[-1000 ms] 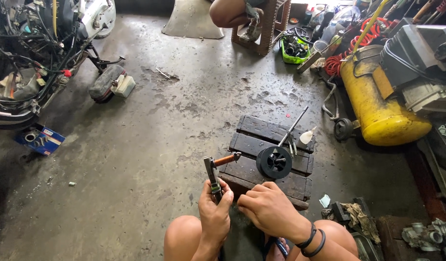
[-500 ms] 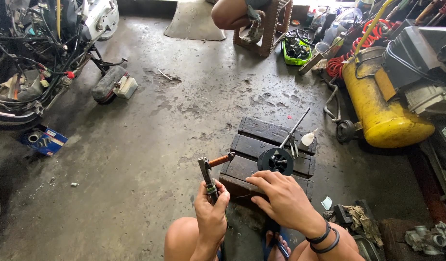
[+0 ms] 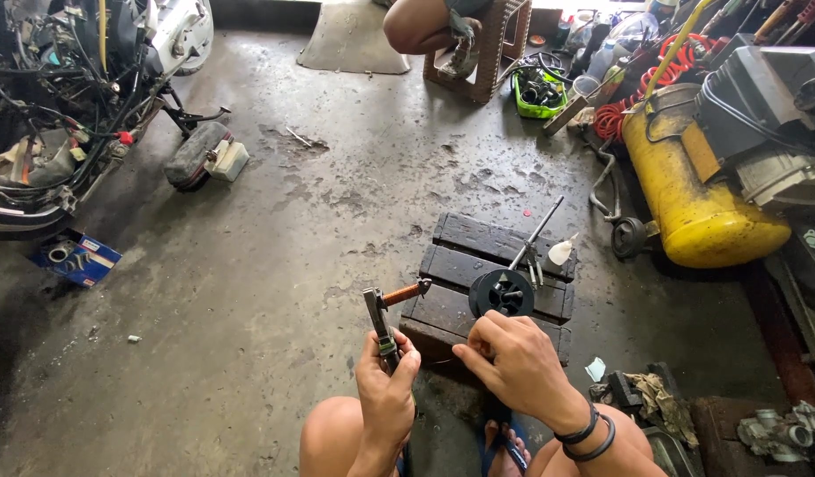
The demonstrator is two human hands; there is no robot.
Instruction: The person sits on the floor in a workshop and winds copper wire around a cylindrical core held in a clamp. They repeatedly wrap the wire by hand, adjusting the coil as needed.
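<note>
My left hand grips a dark metal ratchet handle upright, just left of a low dark wooden stool. An orange-handled tool lies across the ratchet's top toward the stool's corner. My right hand rests at the stool's near edge, fingers curled, right below a round black pulley-like part; whether it pinches something small is unclear. A long metal rod tool and a small white bottle lie on the stool beyond the round part.
A yellow air compressor tank stands at right. A stripped motorcycle and a blue box are at left. Another person squats by a brown stool at the back. A green basket and rags are nearby.
My right hand has moved from beside the left hand forward to the stool's near edge under the round part. The left hand still holds the ratchet upright.
</note>
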